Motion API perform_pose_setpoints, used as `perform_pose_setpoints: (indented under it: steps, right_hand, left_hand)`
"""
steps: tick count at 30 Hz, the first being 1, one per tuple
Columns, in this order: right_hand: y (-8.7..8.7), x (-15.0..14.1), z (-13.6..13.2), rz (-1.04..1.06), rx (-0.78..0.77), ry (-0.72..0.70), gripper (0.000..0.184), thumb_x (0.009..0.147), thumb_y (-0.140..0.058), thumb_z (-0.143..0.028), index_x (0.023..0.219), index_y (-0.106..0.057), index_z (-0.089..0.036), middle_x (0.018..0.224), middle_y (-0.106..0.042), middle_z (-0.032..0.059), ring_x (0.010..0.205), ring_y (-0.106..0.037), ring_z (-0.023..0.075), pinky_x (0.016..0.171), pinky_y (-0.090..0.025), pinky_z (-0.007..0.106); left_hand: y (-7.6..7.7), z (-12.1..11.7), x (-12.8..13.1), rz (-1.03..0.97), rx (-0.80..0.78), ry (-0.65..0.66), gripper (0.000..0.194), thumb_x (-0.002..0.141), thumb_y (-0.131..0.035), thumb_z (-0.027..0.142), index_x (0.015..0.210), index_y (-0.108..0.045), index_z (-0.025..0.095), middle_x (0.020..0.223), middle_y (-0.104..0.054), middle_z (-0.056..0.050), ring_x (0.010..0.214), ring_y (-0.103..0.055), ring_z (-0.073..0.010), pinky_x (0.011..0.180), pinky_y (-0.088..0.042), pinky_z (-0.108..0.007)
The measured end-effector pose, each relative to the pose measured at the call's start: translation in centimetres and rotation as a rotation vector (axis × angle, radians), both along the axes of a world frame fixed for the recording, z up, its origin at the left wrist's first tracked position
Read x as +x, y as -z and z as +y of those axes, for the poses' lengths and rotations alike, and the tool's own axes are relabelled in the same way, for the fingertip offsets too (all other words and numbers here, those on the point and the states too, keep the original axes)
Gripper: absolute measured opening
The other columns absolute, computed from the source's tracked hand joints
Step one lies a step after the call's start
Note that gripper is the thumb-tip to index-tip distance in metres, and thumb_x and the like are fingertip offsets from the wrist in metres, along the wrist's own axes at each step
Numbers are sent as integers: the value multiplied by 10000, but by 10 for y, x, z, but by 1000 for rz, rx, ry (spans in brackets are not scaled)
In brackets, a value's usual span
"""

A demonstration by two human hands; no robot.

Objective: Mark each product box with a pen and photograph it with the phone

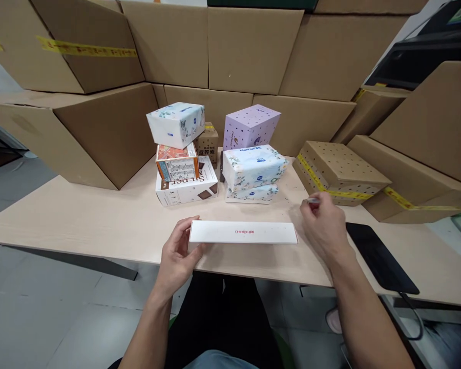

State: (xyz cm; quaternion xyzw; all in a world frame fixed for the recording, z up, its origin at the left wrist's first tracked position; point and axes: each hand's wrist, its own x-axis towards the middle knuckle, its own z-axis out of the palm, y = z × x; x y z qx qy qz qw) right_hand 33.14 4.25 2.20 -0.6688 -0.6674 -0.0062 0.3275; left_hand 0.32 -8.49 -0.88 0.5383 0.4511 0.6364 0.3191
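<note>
A long, narrow white box (261,233) with small red lettering stands near the table's front edge, one slim side facing up. My left hand (180,251) grips its left end, thumb in front and fingers behind. Just beyond the right end, apart from the box, my right hand (325,225) is closed in a pinch. A small greyish, thin object (313,200) pokes out between its fingertips; most of it is hidden, so its kind is unclear.
Tissue packs (255,166) are stacked behind the box, before a purple box (251,125). Further left, another tissue pack (176,125) tops an orange box (177,163) and a white biscuit box (188,187). A taped carton (341,169) and black tablet (380,256) are right.
</note>
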Motion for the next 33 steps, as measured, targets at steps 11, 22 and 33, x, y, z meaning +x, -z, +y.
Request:
perform_pose_setpoints:
  steps: [11, 22, 33]
  right_hand:
    - [-7, -23, -17, 916, 188, -358, 202, 881, -631, -378, 954, -655, -192, 729, -693, 7, 546, -606, 126, 575, -511, 286]
    - [-8, -44, -37, 985, -167, -595, 165, 875, -700, -343, 942, -622, -213, 719, -706, -9, 555, -615, 110, 555, -498, 237]
    - [1, -46, -39, 970, -178, -416, 222, 934, -603, -444, 911, -552, -229, 656, -654, -35, 498, -542, 104, 451, -425, 211]
  left_hand:
    - [5, -2, 0, 329, 242, 101, 362, 839, -600, -4, 1077, -617, 268, 1223, -550, -81, 1365, -480, -273, 1144, -425, -542]
    - [5, -5, 11, 852, 240, 115, 511, 788, -427, -102, 1170, -553, 214, 1312, -504, -139, 1444, -420, -291, 1049, -545, -447]
    - [5, -3, 9, 830, 263, 122, 478, 861, -417, -77, 1216, -583, 197, 1349, -548, -141, 1446, -443, -274, 1103, -526, -443]
